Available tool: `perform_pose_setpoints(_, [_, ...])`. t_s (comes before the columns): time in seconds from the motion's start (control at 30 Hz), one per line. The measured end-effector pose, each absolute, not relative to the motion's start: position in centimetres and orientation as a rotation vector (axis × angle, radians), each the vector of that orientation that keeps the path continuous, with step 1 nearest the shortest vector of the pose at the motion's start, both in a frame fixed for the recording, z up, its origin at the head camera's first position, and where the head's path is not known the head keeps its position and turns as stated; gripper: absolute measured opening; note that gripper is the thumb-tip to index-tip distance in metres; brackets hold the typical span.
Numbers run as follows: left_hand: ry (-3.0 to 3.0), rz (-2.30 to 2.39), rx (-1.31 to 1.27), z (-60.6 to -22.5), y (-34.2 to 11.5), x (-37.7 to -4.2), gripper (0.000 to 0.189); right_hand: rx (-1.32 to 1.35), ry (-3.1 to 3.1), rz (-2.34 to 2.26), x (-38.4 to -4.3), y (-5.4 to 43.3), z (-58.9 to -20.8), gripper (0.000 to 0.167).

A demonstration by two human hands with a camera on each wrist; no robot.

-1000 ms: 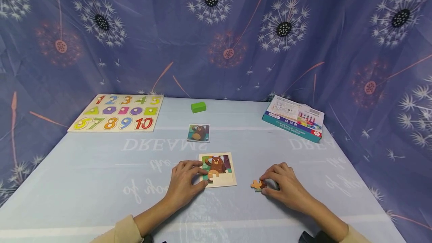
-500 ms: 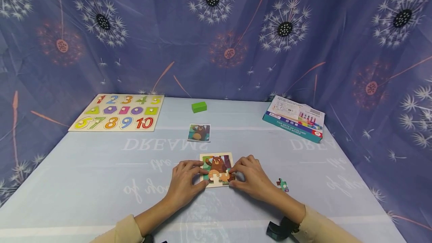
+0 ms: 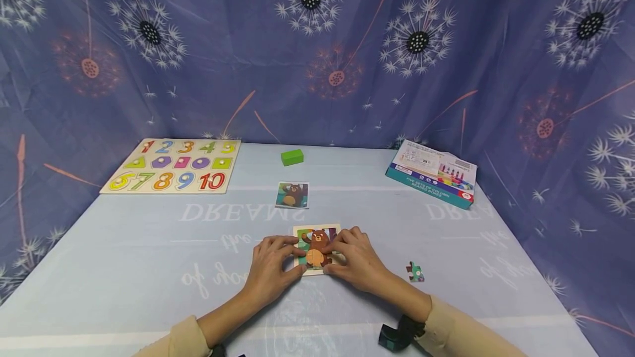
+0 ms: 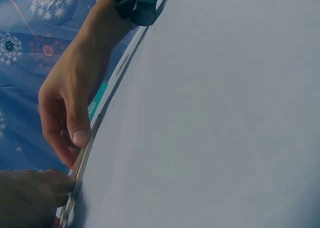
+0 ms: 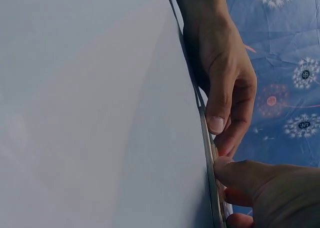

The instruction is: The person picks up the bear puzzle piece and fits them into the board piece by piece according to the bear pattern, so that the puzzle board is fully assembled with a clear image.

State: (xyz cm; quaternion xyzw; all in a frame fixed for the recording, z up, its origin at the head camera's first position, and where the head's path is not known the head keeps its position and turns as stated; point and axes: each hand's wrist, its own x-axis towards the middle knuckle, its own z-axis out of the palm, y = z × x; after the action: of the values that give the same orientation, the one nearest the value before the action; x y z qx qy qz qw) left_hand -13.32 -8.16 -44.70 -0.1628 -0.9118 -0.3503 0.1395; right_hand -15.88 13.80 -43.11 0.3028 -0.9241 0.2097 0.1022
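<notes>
A small wooden bear jigsaw board [image 3: 316, 227] lies flat in front of me in the head view. My left hand [image 3: 272, 262] holds its left side, fingertips at the left rim and thumb at the near edge. Over the lower right of the board, my right hand [image 3: 358, 260] pinches an orange-and-brown jigsaw piece [image 3: 325, 260], which lies in the bottom row. Its fingers partly cover the board's right side. In the left wrist view both hands meet at the thin board edge [image 4: 86, 150]. A green-and-brown jigsaw piece [image 3: 415, 272] lies loose to the right.
Behind the board lies a bear picture card [image 3: 292, 195], with a green block [image 3: 292, 157] farther back. A number puzzle board [image 3: 170, 166] is at the back left. The teal-edged box [image 3: 431, 173] sits at the back right, before a dandelion-print curtain [image 3: 238, 59].
My right hand has moved left from beside the loose pieces, bringing the orange-and-brown jigsaw piece onto the board and into its bottom row. The left hand keeps its place.
</notes>
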Motion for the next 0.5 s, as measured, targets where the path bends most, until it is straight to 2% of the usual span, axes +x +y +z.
perform_pose_setpoints(0.23, [-2.632, -1.007, -0.467, -44.75, -8.18, -13.28, 0.019, 0.870, -2.731, 0.674, -15.83, 13.64, -43.12, 0.029])
perform_pose_setpoints(0.5, [-2.621, -1.011, -0.471, -44.66, -8.10, -13.26, 0.018, 0.877, -2.718, 0.668, -15.93, 13.56, -43.20, 0.018])
